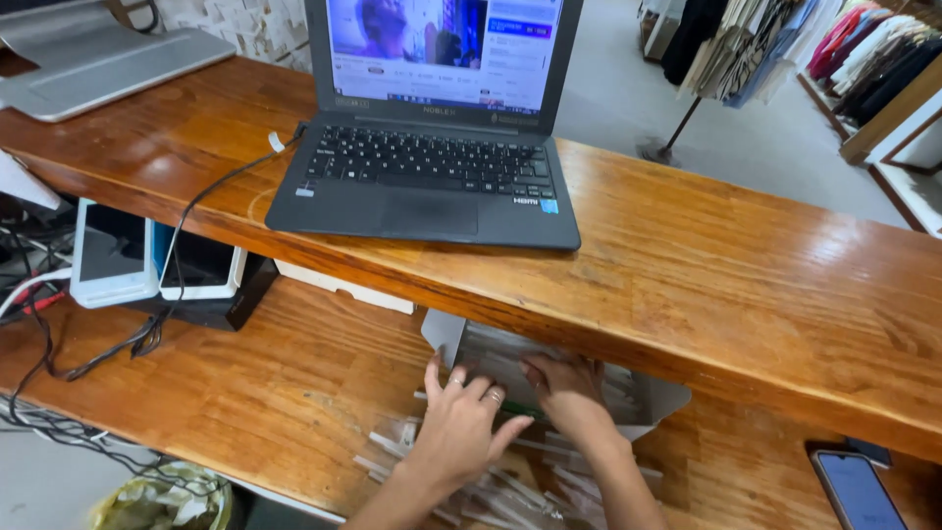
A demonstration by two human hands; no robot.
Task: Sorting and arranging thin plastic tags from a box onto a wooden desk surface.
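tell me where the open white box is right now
In the head view, the open white box sits on the lower wooden shelf, tucked under the counter below the laptop, with both hands reaching into it.

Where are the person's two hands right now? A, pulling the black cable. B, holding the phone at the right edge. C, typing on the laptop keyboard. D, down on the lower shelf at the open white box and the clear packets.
D: the left hand and right hand are both on the lower shelf at the open white box, over scattered clear packets, below the laptop.
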